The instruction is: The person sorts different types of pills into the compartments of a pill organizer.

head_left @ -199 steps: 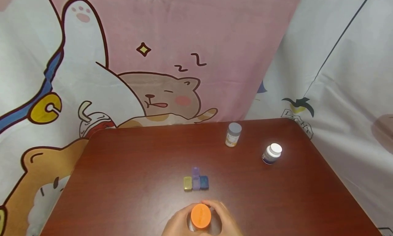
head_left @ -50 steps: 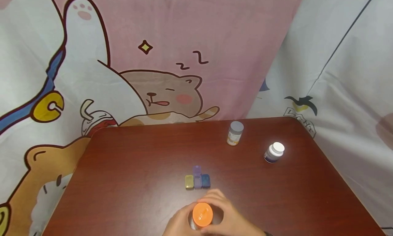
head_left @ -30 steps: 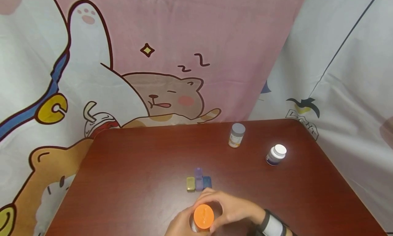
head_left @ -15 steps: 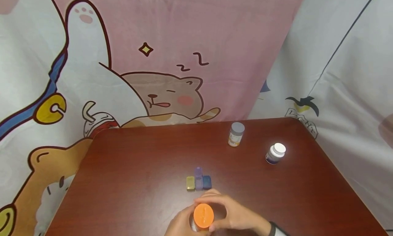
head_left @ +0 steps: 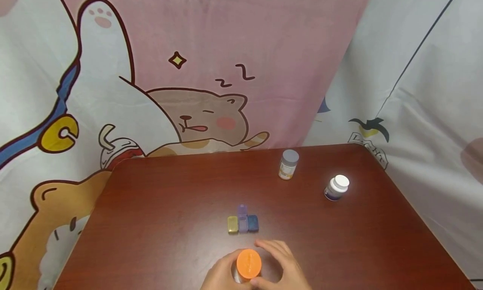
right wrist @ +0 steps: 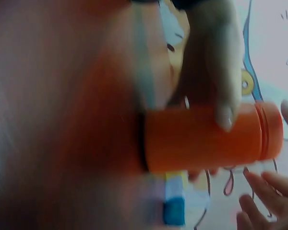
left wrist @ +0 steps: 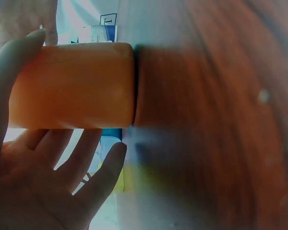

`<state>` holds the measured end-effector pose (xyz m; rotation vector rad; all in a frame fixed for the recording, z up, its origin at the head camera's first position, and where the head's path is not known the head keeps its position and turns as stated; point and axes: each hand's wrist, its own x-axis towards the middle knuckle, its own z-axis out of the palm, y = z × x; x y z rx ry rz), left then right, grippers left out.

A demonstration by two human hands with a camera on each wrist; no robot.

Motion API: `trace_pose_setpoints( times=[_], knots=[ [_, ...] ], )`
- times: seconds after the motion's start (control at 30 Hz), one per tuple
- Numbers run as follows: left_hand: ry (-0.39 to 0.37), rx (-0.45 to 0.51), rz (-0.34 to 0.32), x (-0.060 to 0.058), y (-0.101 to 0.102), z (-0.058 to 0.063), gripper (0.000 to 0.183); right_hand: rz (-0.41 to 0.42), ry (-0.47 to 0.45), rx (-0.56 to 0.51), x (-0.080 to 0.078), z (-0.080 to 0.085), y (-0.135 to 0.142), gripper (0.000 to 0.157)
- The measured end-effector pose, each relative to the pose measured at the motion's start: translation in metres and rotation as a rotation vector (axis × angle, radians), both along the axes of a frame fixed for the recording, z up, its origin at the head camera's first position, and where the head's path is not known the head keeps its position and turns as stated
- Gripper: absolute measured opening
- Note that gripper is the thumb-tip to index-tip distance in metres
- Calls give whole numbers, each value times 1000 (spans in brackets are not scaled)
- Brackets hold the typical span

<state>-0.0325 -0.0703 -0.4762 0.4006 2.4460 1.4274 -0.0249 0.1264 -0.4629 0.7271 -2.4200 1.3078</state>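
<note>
An orange bottle (right wrist: 201, 139) stands upright on the table, its ridged orange cap (head_left: 249, 263) still on top. The left hand (head_left: 222, 273) grips its body, with the thumb on one side and the fingers round the other. Around the cap the right hand (head_left: 284, 267) is spread; in the right wrist view its fingers (right wrist: 273, 194) are apart from the cap. Just beyond the hands lies a small pill organizer (head_left: 243, 224) with yellow, purple and blue compartments. The purple lid is up; the other two look closed.
Toward the back of the brown table (head_left: 170, 198) stands a white bottle with a grey lid (head_left: 288, 164). A white bottle with a dark lower label (head_left: 336, 187) is farther right. Cartoon-printed cloth (head_left: 283, 38) hangs behind and beside the table.
The right hand, whose fingers were round the cap half a second ago, has turned and spread off it. Its wrist has dropped out of the head view. Bottle and left hand stay put.
</note>
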Motion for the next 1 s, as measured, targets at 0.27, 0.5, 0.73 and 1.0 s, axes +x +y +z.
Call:
trace_pose_setpoints(
  times=[0.27, 0.5, 0.73, 1.0],
  knots=[
    [3, -12, -7, -1, 0, -1, 65, -99, 15, -55, 11, -11, -6, 63],
    [7, -14, -9, -1, 0, -1, 65, -51, 15, -74, 9, -9, -8, 57],
    [-24, -15, -29, -3, -3, -1, 72, 23, -37, -68, 5, -6, -14, 66],
    [-1, 4, -32, -2, -3, -3, 72, 55, -147, -59, 2, -1, -19, 66]
  ],
)
